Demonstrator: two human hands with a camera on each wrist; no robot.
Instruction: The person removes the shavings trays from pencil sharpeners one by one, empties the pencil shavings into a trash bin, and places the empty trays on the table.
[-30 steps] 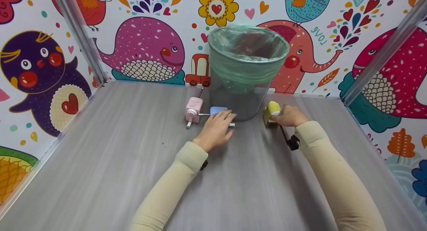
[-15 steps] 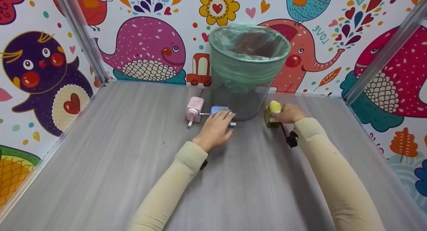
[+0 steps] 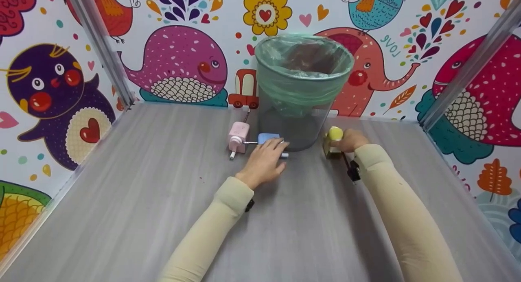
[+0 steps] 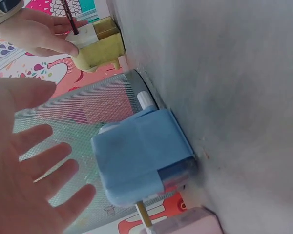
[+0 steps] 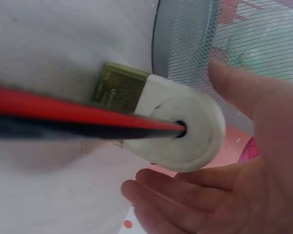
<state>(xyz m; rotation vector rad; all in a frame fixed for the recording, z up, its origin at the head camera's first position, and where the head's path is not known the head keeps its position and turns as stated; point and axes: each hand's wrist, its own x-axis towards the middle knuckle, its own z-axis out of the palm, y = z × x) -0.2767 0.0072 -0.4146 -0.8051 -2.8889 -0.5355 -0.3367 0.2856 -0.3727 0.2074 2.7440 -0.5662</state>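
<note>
In the head view my left hand [image 3: 262,164] hovers with straight fingers over a blue crank pencil sharpener [image 3: 268,138]. The left wrist view shows those fingers spread beside the blue body, apart from it. A short rod [image 4: 144,213] runs between it and a pink crank sharpener [image 3: 238,131]. My right hand [image 3: 353,141] is at a yellow sharpener [image 3: 335,133] with a white face. A red-and-black pencil [image 5: 88,117] sticks out of that face's hole. In the right wrist view, thumb and loosely extended fingers lie on either side of it, the thumb apart from its edge.
A mesh waste bin [image 3: 303,74] with a green liner stands behind the sharpeners, against a cartoon-printed wall [image 3: 183,62]. A dark pencil [image 3: 247,116] shows behind the pink sharpener. The grey table [image 3: 285,225] stretches toward the person; metal posts [image 3: 101,50] rise at the sides.
The yellow sharpener has tilted slightly, its rounded yellow end now facing the head camera. My right hand has shifted a little left. My left hand stays over the blue sharpener.
</note>
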